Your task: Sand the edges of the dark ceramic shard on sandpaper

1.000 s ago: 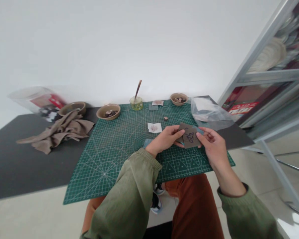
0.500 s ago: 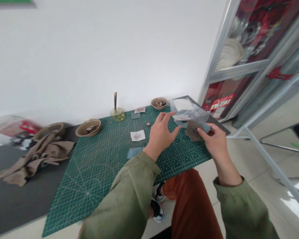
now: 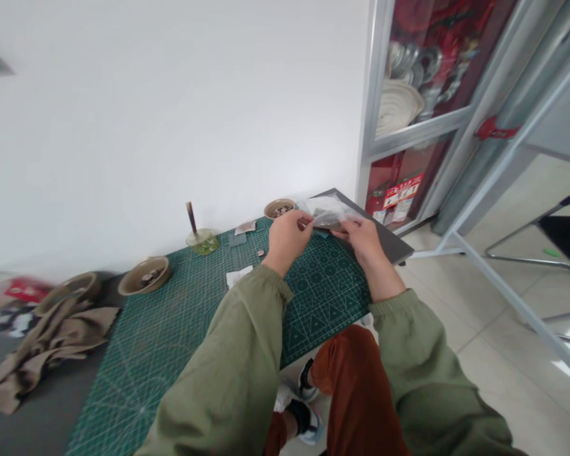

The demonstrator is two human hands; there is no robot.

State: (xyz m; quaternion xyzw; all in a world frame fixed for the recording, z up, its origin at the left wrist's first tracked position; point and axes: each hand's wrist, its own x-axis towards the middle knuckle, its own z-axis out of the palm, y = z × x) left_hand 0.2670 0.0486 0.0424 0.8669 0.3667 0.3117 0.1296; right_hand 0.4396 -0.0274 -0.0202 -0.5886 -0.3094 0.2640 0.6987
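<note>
My left hand pinches the near left edge of a clear plastic bag at the mat's far right corner. At the bag's right side, my right hand is closed on small sandpaper pieces, which show dimly at the bag's mouth; fingers and plastic hide most of them. Left of my left hand, a small round brownish piece lies on the green cutting mat. A white square is partly covered by my left sleeve.
Bowls with small pieces stand at the back and left. A yellow-green glass dish holds an upright brown stick. Brown cloth lies at far left. A glass-fronted cabinet rises beyond the table's right end.
My right hand has brought the sandpaper pieces left to the bag. My left hand, spread before, now pinches the bag's edge. The view has shifted right.
</note>
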